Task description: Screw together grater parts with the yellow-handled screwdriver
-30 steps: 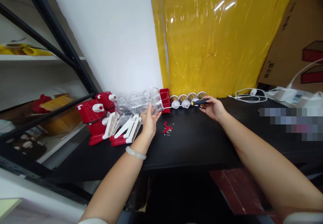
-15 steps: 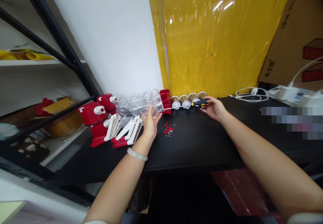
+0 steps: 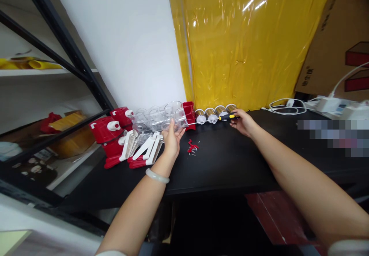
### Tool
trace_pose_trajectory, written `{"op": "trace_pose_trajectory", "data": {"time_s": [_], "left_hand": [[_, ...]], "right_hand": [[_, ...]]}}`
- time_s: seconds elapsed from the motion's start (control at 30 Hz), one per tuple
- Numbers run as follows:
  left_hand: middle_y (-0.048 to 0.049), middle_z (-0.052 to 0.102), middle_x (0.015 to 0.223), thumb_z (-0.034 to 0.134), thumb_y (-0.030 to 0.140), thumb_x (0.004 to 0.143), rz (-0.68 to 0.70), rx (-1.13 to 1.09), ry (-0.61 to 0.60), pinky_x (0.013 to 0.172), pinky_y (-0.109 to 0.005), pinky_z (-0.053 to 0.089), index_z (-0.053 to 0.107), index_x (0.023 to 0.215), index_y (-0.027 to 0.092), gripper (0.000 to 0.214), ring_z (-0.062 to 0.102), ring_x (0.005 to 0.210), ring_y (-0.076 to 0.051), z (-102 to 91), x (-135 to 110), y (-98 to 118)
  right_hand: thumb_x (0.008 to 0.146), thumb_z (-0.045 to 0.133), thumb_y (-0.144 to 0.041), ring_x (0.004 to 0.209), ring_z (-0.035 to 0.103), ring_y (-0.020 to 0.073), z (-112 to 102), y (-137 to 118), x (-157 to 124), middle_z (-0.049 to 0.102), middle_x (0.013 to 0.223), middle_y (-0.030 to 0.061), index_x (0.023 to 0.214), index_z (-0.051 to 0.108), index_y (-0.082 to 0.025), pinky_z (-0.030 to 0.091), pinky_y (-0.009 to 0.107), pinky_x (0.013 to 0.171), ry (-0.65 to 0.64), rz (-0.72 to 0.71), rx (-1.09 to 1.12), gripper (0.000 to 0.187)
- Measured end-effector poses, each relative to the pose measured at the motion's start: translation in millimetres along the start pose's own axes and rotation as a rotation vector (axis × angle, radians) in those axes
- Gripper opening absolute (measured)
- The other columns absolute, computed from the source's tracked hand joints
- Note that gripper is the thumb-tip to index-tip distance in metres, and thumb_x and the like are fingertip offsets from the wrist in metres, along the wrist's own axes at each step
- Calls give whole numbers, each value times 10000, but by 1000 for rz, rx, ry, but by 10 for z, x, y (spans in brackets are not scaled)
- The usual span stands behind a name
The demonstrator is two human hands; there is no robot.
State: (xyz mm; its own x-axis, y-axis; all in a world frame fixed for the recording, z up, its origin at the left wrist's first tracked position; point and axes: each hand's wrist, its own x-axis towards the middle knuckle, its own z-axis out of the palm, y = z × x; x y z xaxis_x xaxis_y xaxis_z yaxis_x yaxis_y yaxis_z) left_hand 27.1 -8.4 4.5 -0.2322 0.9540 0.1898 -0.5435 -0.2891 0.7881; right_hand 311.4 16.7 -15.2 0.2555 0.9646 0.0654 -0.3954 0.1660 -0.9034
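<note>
Right at the back of the black worktop, the clear plastic part sits in the fingertips of the left hand, just above the palm. The screwdriver lies level between the two hands, its thin shaft running leftward from the right hand toward the part.

The part is see-through, rounded like a small cup or chamber, with a red block on its right end. The screwdriver has a black and yellow handle; its tip seems to meet the red block, though it is too small to be sure.

The left hand is raised palm-up off the worktop, fingers curled around the underside of the clear part, a pale bracelet on the wrist. The right hand is closed around the screwdriver handle, knuckles up, forearm stretched long across the worktop.

Just below the part, a little heap of red bits and small screws lies on the worktop. To the left are red and white pieces in a cluster, and behind the screwdriver a row of wire spools stands against the yellow sheet.
</note>
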Motion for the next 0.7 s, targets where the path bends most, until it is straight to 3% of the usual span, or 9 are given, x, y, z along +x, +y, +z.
{"op": "trace_pose_trajectory", "data": {"time_s": [0.13, 0.23, 0.33, 0.53, 0.6, 0.7], "left_hand": [[-61, 684, 911, 737, 432, 782, -3, 2, 10, 770, -331, 571, 542, 982, 195, 367, 699, 745, -161, -5, 5, 2], [-65, 685, 922, 735, 425, 788, -1, 3, 24, 769, -331, 572, 527, 998, 198, 373, 701, 747, -161, -7, 9, -1], [-65, 683, 926, 733, 419, 794, -6, 2, 28, 758, -328, 574, 518, 999, 199, 369, 702, 744, -161, -11, 14, -8], [-57, 678, 923, 722, 415, 806, -5, -7, 26, 767, -327, 573, 508, 1003, 204, 359, 709, 757, -161, -11, 19, -7], [-67, 680, 946, 719, 416, 808, -3, -3, 27, 765, -325, 572, 509, 1005, 200, 360, 709, 768, -161, -9, 20, -3], [-69, 686, 958, 729, 425, 798, 0, 6, 27, 774, -326, 569, 514, 1005, 200, 373, 707, 780, -160, -9, 21, -3]], "right_hand": [[728, 591, -287, 506, 548, 127, -6, -17, -10, 579, 619, -27, 820, 520, -238, 486, 257, 512, -83, 54, 54, 126], [822, 569, -508, 383, 428, 110, -5, 40, 31, 461, 465, -49, 765, 497, -232, 443, 255, 462, -27, 10, -88, 291], [808, 638, -521, 323, 289, 85, -7, 92, 68, 295, 376, -101, 726, 463, -240, 413, 251, 437, 44, -100, -224, 341], [719, 615, -278, 431, 466, 108, -18, 28, 21, 529, 581, -47, 815, 494, -240, 475, 262, 486, -50, -13, 33, 159], [755, 586, -340, 457, 502, 119, -20, 15, 13, 557, 605, -30, 814, 499, -238, 477, 263, 486, -78, 34, 49, 147], [823, 562, -508, 402, 438, 117, -22, 47, 39, 486, 489, -40, 773, 489, -242, 462, 264, 464, -22, 49, -79, 281]]}}
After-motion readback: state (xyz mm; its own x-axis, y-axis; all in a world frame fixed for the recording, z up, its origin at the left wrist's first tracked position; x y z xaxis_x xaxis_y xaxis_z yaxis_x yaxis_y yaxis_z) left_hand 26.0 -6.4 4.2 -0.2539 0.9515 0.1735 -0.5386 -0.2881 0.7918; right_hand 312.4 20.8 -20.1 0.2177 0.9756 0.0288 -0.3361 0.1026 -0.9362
